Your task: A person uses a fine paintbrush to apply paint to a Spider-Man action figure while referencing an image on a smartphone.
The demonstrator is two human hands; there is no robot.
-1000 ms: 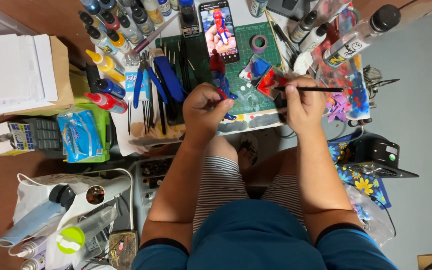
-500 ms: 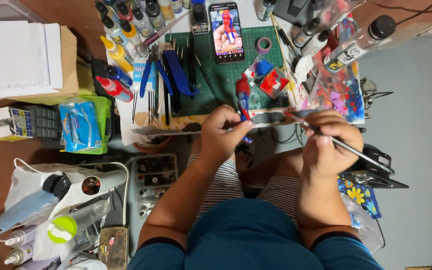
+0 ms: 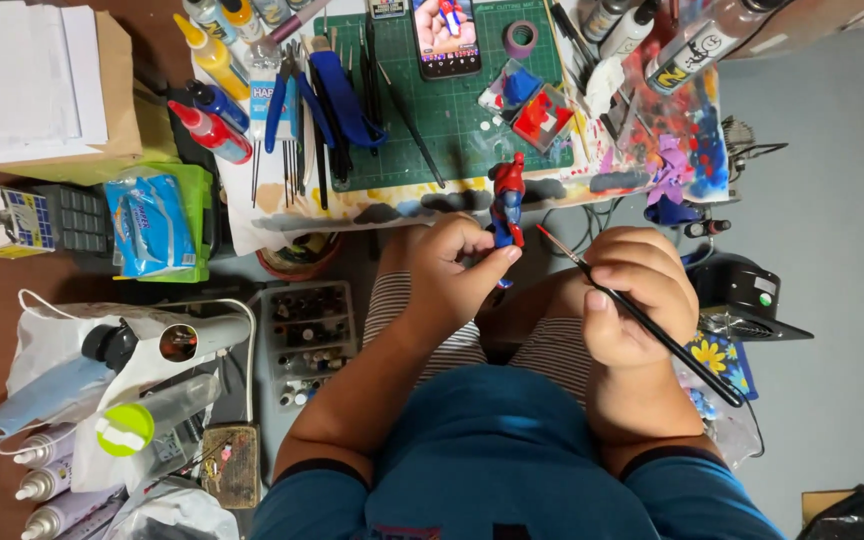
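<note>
My left hand (image 3: 457, 268) grips a small red and blue figurine (image 3: 507, 200) by its lower part, holding it upright above my lap. My right hand (image 3: 637, 295) holds a thin black paintbrush (image 3: 642, 318) like a pen. The brush's red-tipped point sits just right of the figurine without touching it. Both hands hover in front of the low table's edge, below a green cutting mat (image 3: 452, 110).
On the mat lie a phone (image 3: 446, 36), paint-stained trays (image 3: 530, 105), a tape roll (image 3: 520, 38), blue pliers (image 3: 337, 95) and thin tools. Paint bottles (image 3: 214, 95) stand at the left. A wipes pack (image 3: 150, 222), a paint-pot box (image 3: 307, 340) and a hair dryer (image 3: 112, 350) lie on the floor.
Both hands have come down off the mat toward my lap. The figurine now stands upright in my left hand and the brush tip has drawn close to it.
</note>
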